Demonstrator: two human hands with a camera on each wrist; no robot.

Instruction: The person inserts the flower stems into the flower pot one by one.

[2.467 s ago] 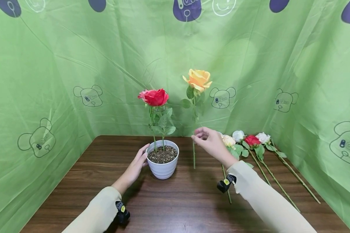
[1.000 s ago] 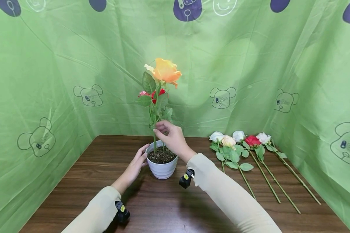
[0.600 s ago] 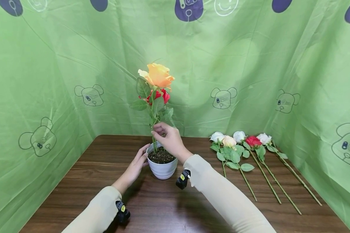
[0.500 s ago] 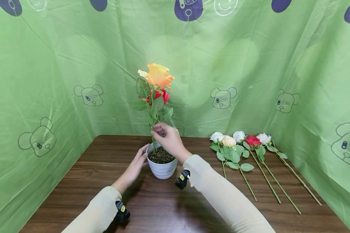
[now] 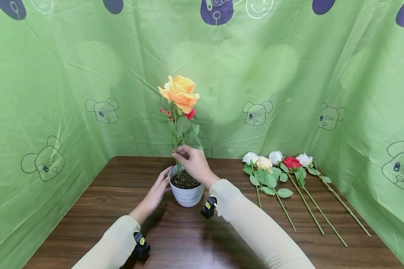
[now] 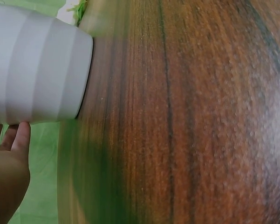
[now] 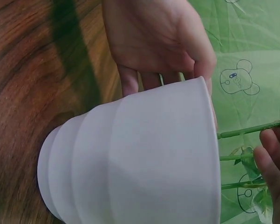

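Note:
The white ridged flower pot [image 5: 187, 196], filled with dark soil [image 5: 184, 181], stands upright on the table. My left hand [image 5: 156, 191] rests against its left side, fingers fairly straight; the left wrist view shows fingertips [image 6: 22, 135] touching the wall. Above the pot, my right hand [image 5: 196, 164] pinches the stem of an orange-yellow rose [image 5: 180, 93] between thumb and fingers. In the right wrist view that rose's green stem [image 7: 251, 129] reaches the rim; whether its tip is in the soil is hidden. Behind the orange bloom, a red rose [image 5: 190, 114] planted in the pot is mostly covered.
Several cut roses lie on the wooden table [image 5: 121, 179] at the right: white ones [image 5: 250, 157], a peach one [image 5: 264, 163] and a red one [image 5: 291, 162], stems pointing toward the front right. A green printed cloth [image 5: 138, 74] surrounds the table's back and sides.
My right hand has carried the orange-yellow rose left from beside the pot to above it, then slightly lower, and the bloom has turned. My left hand stays at the pot.

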